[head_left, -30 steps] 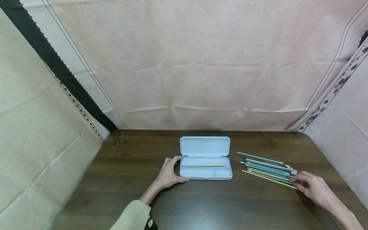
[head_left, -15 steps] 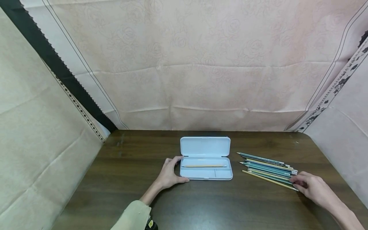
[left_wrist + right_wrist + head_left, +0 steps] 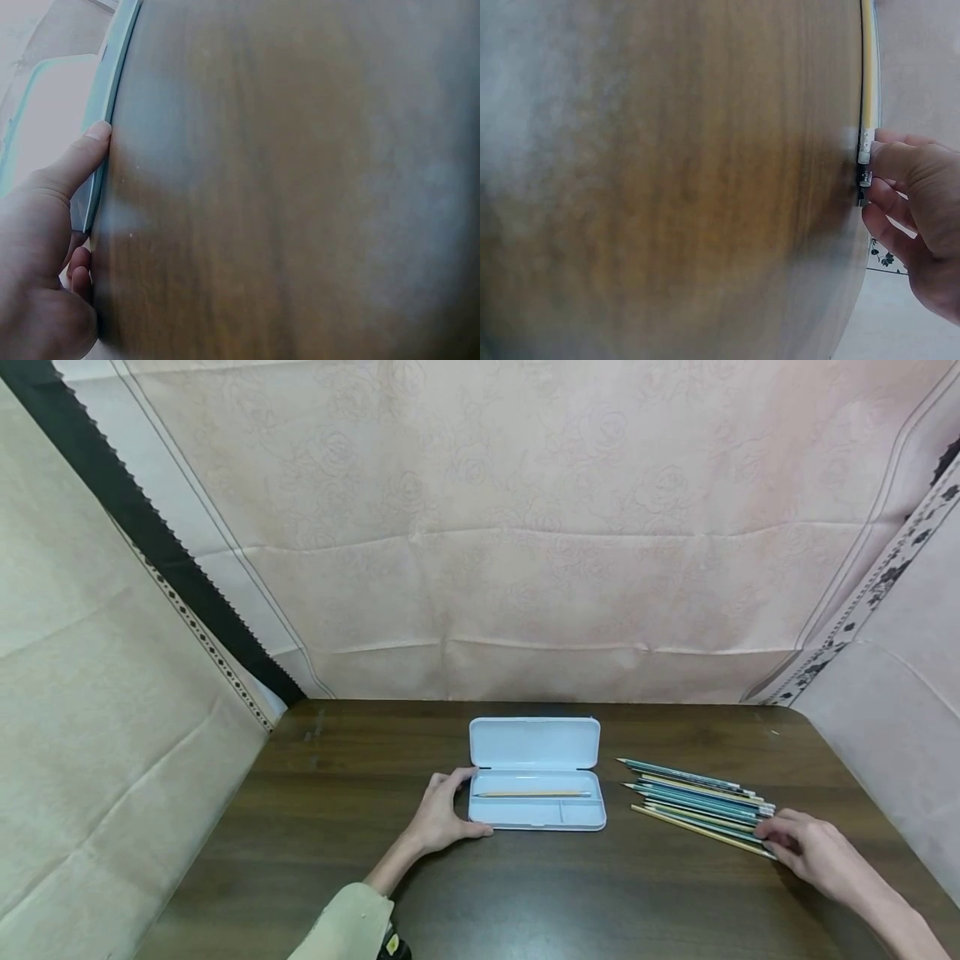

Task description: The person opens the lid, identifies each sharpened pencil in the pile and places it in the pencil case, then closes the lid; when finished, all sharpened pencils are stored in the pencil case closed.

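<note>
An open light-blue pencil case [image 3: 517, 812] stands on the table, its lid tipped back and one yellow pencil [image 3: 534, 793] lying in its long compartment. My left hand [image 3: 442, 814] holds the case by its left end, thumb at the front edge and fingers at the back corner. Right of the case lies a loose row of several teal and yellow pencils [image 3: 693, 793], points toward the left. At their eraser ends my right hand [image 3: 821, 856] pinches the nearest yellow pencil [image 3: 697, 831]. The right wrist view shows the thumb [image 3: 896, 161] against that pencil's eraser end.
The brown wooden table [image 3: 525, 893] ends at a pale cloth hanging [image 3: 525, 568] behind. More cloth walls rise at the left [image 3: 112, 735] and right. Bare tabletop lies between the case and the pencils.
The eraser end of the nearest yellow pencil has swung slightly toward the front, away from the others, with my right fingers on it. My left hand and the case have stayed put.
</note>
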### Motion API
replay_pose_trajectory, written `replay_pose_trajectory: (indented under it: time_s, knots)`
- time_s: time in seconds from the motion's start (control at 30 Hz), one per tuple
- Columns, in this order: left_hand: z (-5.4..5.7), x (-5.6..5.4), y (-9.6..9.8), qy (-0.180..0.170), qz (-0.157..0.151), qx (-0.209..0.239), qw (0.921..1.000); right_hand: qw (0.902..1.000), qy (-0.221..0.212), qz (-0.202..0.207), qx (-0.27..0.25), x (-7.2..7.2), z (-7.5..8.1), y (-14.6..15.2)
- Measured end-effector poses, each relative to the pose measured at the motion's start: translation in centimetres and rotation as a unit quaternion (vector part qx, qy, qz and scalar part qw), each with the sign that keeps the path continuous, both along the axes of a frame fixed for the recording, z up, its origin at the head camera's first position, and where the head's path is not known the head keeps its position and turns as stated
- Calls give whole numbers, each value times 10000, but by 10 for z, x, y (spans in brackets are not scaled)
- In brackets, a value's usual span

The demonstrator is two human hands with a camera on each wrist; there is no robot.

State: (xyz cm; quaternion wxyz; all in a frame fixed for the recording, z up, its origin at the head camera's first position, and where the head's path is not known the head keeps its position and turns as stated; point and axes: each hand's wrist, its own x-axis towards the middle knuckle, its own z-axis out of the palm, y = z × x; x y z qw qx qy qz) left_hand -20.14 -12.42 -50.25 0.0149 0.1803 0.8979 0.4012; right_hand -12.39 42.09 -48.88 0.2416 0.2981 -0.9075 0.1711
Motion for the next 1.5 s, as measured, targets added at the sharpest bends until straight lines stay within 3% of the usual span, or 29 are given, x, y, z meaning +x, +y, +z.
replay_pose_trajectory:
  time_s: [0.3, 0.67, 1.3, 1.5]
  knots:
    - [1, 2, -2, 104, 24, -2, 9999, 9993, 134, 308, -163, -4, 0, -2]
    - [-1, 0, 0, 105, -48, 1, 9999, 9992, 101, 232, -303, -7, 10, -19]
    - [-2, -1, 0, 14, -31, -13, 10000, 9960, -427, 698, -365, -41, 23, -91]
    - [-3, -1, -1, -7, -15, -55, 10000, 9930, -876, 751, -258, -52, 27, -112]
